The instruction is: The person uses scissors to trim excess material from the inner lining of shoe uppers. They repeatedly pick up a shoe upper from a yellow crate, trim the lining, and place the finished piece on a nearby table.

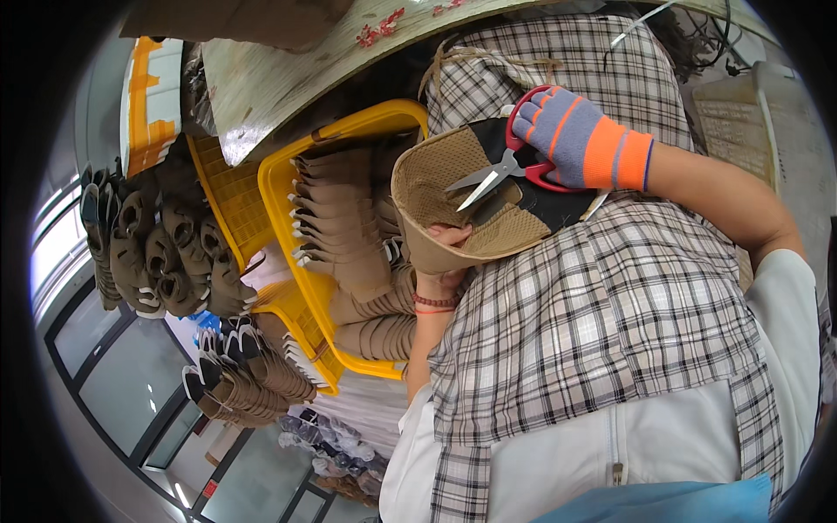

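Gripping red-handled steel scissors (502, 168), the right hand in a grey-and-orange glove (577, 141) held their parted blades (484, 186) over a brown quilted-lined fabric piece (423, 172); beside a yellow plastic basket (370, 113), the bare left hand (450, 234) clasped that piece's wall.

A glove (571, 144) at two o'clock is showing grey-blue with orange bands. Toward one, scissors (490, 181) are showing red handles and silvery blades; a fabric piece (427, 179) is pairing textured tan with black. At ten, a crate (273, 187) is showing yellow; at four, an apron (567, 314) is displaying black-and-cream plaid.
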The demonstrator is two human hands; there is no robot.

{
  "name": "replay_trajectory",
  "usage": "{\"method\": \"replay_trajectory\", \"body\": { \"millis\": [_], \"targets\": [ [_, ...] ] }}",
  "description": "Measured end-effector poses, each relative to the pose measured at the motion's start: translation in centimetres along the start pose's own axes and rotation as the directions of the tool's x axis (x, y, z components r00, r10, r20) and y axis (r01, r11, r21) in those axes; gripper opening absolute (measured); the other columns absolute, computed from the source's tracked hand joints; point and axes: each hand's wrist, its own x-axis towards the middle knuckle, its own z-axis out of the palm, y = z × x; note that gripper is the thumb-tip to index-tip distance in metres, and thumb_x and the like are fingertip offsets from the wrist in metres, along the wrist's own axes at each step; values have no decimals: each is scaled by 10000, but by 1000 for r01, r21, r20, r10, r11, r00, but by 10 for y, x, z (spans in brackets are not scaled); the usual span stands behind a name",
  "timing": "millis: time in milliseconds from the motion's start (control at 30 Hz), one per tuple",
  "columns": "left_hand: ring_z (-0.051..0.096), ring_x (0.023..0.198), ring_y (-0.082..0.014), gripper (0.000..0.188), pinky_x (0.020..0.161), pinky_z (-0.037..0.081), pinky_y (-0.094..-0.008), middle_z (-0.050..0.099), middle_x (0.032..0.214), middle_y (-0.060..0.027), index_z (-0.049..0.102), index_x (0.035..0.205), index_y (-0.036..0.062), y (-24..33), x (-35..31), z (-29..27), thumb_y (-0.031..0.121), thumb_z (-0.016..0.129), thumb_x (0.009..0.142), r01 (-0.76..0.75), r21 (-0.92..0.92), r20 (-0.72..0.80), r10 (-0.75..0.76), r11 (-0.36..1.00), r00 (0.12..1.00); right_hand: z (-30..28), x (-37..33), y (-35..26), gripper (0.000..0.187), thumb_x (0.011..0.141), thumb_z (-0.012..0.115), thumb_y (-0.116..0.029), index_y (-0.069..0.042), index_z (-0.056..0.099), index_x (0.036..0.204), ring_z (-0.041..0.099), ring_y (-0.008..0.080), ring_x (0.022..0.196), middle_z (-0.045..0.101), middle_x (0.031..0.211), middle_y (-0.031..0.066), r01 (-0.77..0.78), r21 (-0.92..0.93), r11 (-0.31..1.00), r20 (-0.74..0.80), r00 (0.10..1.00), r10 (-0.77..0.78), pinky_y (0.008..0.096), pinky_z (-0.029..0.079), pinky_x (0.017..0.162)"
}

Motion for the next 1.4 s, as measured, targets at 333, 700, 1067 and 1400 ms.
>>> {"method": "replay_trajectory", "body": {
  "millis": [333, 700, 1067, 1400],
  "targets": [
    [661, 674, -157, 178, 625, 561, -276, 673, 742, -129, 639, 734, -82, -18, 1, -11, -19, 575, 888, 210, -465, 30, -222, 860, 975, 10, 17, 7, 318, 758, 704, -310, -90, 633, 976, 613, 258, 844, 645, 860, 63, 20, -133, 991, -6, 1000, -21, 343, 477, 751],
    [611, 592, -91, 212, 538, 492, -237, 678, 711, -67, 659, 726, -76, -12, 0, -3, -18, 570, 909, -269, 79, 82, 263, 960, 961, 8, -7, 27, 358, 658, 772, -206, -125, 630, 977, 611, 247, 916, 642, 922, 55, 11, -78, 997, 20, 1000, -9, 352, 486, 802],
    [602, 601, -85, 177, 552, 492, -238, 690, 752, -81, 643, 740, -93, 4, -1, 1, -18, 594, 893, 167, -371, 30, -168, 913, 985, 2, -9, 31, 342, 645, 763, -180, -123, 635, 957, 643, 273, 832, 658, 856, 68, 71, -51, 996, -108, 991, -76, 372, 514, 720],
    [567, 966, -182, 238, 876, 475, -299, 605, 1038, -90, 546, 1052, -7, 4, 38, -57, 4, 630, 830, 131, -431, -46, -166, 893, 985, -17, -13, 18, 263, 726, 715, -138, -73, 623, 964, 625, 304, 838, 650, 905, 105, -160, 232, 959, -94, 978, 186, 374, 508, 753]
  ]
}}
